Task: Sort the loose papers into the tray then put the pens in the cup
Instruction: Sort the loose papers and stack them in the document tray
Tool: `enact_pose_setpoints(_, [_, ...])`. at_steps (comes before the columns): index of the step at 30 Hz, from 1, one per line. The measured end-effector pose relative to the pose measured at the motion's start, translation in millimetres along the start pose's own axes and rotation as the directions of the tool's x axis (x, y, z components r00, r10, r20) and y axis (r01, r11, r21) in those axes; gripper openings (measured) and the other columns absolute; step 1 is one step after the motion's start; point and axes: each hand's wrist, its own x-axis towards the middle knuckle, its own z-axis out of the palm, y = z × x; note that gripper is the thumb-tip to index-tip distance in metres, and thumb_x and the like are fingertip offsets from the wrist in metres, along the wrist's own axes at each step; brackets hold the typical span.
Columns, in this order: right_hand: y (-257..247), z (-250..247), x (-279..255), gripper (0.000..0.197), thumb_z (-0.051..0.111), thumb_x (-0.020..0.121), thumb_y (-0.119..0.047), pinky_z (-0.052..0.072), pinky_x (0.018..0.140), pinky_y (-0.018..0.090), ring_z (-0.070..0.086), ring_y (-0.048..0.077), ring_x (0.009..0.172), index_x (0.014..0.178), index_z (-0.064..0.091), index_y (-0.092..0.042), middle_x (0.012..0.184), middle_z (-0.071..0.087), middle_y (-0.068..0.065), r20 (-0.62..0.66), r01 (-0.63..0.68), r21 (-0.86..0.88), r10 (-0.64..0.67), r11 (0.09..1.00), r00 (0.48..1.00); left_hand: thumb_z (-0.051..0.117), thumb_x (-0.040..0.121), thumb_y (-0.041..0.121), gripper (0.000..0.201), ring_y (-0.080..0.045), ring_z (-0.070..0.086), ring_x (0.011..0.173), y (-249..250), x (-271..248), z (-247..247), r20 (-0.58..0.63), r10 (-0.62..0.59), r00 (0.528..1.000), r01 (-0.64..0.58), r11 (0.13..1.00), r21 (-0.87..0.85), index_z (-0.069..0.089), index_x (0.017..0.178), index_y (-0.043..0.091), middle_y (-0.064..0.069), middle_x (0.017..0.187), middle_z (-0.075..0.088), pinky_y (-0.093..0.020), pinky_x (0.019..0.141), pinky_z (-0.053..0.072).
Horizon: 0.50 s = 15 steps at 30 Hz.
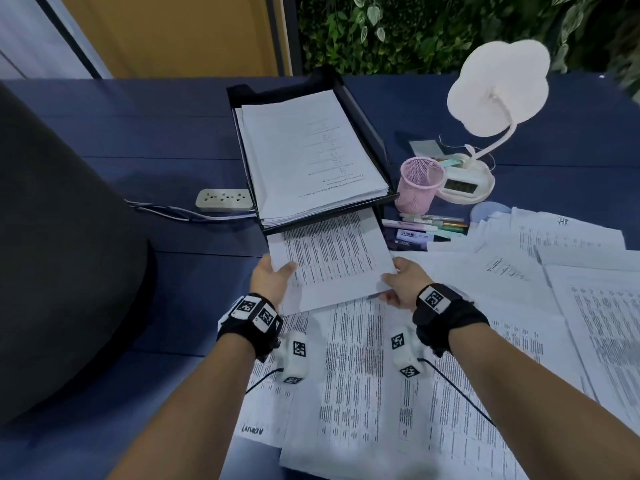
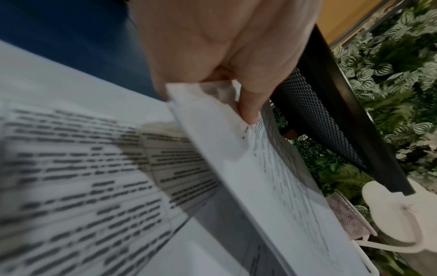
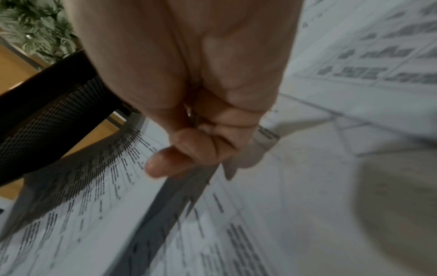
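White printed sheets, pinched at near corners by left hand and right hand, far edge beyond fingertips entering lower tier of black tray; paper-sorting step, next likely a level push inward; pens beyond right fingertips, near cup.

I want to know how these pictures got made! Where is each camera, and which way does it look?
Head: on the person's head, looking forward and down at the tray, cup, pens; both forearms and hands show.
Left wrist: on the left wrist, looking along the left hand, which pinches the sheets.
Right wrist: on the right wrist, looking along the right hand, gripping the sheets' other side.
Shared: all three show the held sheets and the black mesh tray.
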Motion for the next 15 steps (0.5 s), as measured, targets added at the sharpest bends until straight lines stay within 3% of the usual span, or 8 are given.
enact_pose_setpoints(3, [-15.9,1.3,17.4,0.024,0.041,0.097,0.000,0.035,0.032,0.015,0.055,0.011,0.037,0.114,0.049,-0.015,0.103,0.058,0.019,-0.049,0.031,0.064,-0.028,0.997,0.998,0.062,0.091,0.020,0.046,-0.024,0.057,0.102,9.2,9.5,2.1,-0.017,-0.030,0.999,0.029,0.998,-0.046,0.040,0.131,0.010,-0.008,0.125,0.055,-0.038,0.089,0.050])
enact_pose_setpoints(6, [-33.4,0.6,33.3,0.016,0.042,0.096,0.001,0.034,0.031,0.015,0.054,0.011,0.035,0.105,0.048,-0.011,0.092,0.057,0.021,-0.063,0.045,0.100,-0.039,0.994,0.997,0.069,0.083,0.008,0.074,-0.027,0.053,0.111,13.3,18.0,3.0,0.001,-0.059,0.998,0.059,0.984,-0.168,0.026,0.142,0.021,-0.002,0.131,0.042,-0.048,0.089,0.053])
enact_pose_setpoints(7, [-39.7,0.8,37.5,0.014,0.042,0.096,0.001,0.033,0.031,0.015,0.053,0.010,0.032,0.103,0.049,-0.010,0.084,0.057,0.021,-0.073,0.056,0.101,-0.049,0.993,0.996,0.069,0.081,0.010,0.072,-0.026,0.054,0.113,15.0,19.5,3.0,-0.014,-0.006,1.000,0.006,0.998,-0.059,0.030,0.141,0.018,-0.003,0.131,0.046,-0.042,0.090,0.051])
enact_pose_setpoints(9, [-52.1,3.9,45.2,0.013,0.043,0.096,0.001,0.033,0.030,0.014,0.052,0.008,0.030,0.103,0.048,-0.008,0.069,0.056,0.017,-0.105,0.091,0.107,-0.079,0.990,0.991,0.065,0.086,0.015,0.049,-0.026,0.056,0.109,18.6,23.8,2.0,-0.084,0.124,0.989,-0.099,0.962,0.254,0.049,0.130,0.004,-0.008,0.122,0.055,-0.032,0.088,0.047])
enact_pose_setpoints(11, [-61.6,7.5,53.3,0.019,0.041,0.097,0.000,0.037,0.031,0.014,0.053,0.007,0.030,0.110,0.040,-0.013,0.066,0.055,0.015,-0.135,0.103,0.155,-0.082,0.983,0.987,0.061,0.090,0.021,0.039,-0.031,0.054,0.113,20.6,26.5,1.8,-0.075,0.224,0.972,-0.171,0.886,0.431,0.058,0.123,0.002,-0.018,0.122,0.055,-0.034,0.095,0.045])
enact_pose_setpoints(13, [-67.7,11.0,61.4,0.024,0.038,0.098,0.003,0.040,0.032,0.015,0.055,0.009,0.030,0.118,0.040,-0.010,0.080,0.057,0.018,-0.140,0.092,0.213,-0.062,0.973,0.988,0.058,0.090,0.032,0.045,-0.033,0.046,0.122,22.1,26.2,2.2,0.033,0.281,0.959,-0.235,0.726,0.646,0.056,0.130,0.012,-0.020,0.126,0.052,-0.040,0.106,0.037])
enact_pose_setpoints(15, [-70.5,15.0,68.3,0.031,0.034,0.097,0.007,0.042,0.032,0.016,0.055,0.011,0.030,0.126,0.039,-0.002,0.090,0.054,0.017,-0.143,0.057,0.235,-0.024,0.970,0.989,0.054,0.089,0.047,0.057,-0.032,0.032,0.133,22.7,22.0,3.4,0.157,0.303,0.940,-0.281,0.425,0.861,0.043,0.140,0.023,-0.014,0.137,0.044,-0.047,0.116,0.015])
